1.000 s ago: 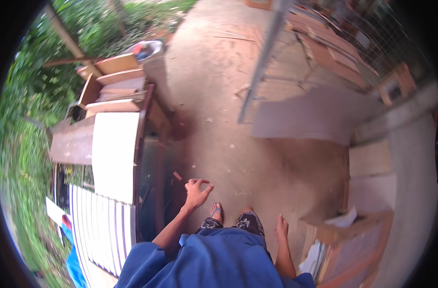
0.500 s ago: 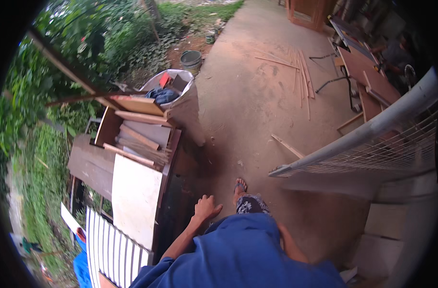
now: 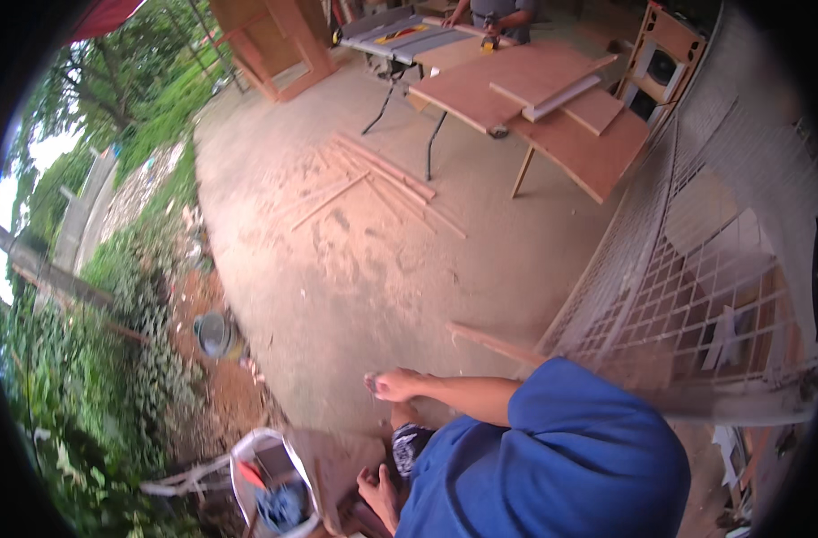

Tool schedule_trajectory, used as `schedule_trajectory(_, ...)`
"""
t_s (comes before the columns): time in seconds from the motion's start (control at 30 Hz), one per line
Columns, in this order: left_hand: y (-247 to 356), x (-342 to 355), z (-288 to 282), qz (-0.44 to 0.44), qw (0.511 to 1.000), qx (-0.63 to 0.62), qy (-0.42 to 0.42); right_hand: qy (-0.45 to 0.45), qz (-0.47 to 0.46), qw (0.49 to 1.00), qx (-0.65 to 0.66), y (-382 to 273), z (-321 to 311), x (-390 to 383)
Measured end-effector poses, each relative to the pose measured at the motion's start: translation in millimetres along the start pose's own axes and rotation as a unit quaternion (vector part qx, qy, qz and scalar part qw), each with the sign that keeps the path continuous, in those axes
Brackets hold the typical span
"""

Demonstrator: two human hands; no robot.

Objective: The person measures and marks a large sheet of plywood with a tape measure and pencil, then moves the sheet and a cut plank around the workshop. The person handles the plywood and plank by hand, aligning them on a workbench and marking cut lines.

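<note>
The concrete floor (image 3: 355, 269) fills most of your view, with loose wood strips (image 3: 382, 184) scattered toward its far side. Against the floor's near-left edge, beside the plants, sits the white bucket (image 3: 270, 484) of scraps, probably parked there as a bin. Your right hand (image 3: 393, 385) swings free, loosely curled and empty. Your left hand (image 3: 379, 491) hangs nearest the bucket; its grip is too blurred to tell.
</note>
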State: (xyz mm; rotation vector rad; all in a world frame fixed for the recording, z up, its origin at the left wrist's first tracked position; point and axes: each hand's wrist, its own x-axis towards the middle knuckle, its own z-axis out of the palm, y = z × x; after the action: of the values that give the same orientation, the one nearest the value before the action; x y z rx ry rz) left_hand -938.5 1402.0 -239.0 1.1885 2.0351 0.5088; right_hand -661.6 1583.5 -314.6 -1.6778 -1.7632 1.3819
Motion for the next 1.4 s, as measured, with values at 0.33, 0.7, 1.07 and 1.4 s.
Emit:
schedule_trajectory(0.33,324.5,488.9,-118.6,0.209,0.977,0.020,-0.048,0.201,0.456,0.866,0.042,164.8,-212.3,33.0)
schedule_trajectory(0.7,695.3,887.2,-29.3,0.340,0.934,0.107,-0.009,0.090,0.560,0.798,0.202,198.2,-265.8,359.4)
schedule_trajectory(1.07,504.0,1016.5,130.3,-0.164,0.936,0.192,-0.247,0.280,0.330,0.900,0.054,71.8,-794.8,819.2)
schedule_trajectory(1.4,816.6,1394.1,304.5,-0.039,0.906,0.226,-0.355,0.342,0.294,0.886,-0.110,88.2,-988.0,1179.8)
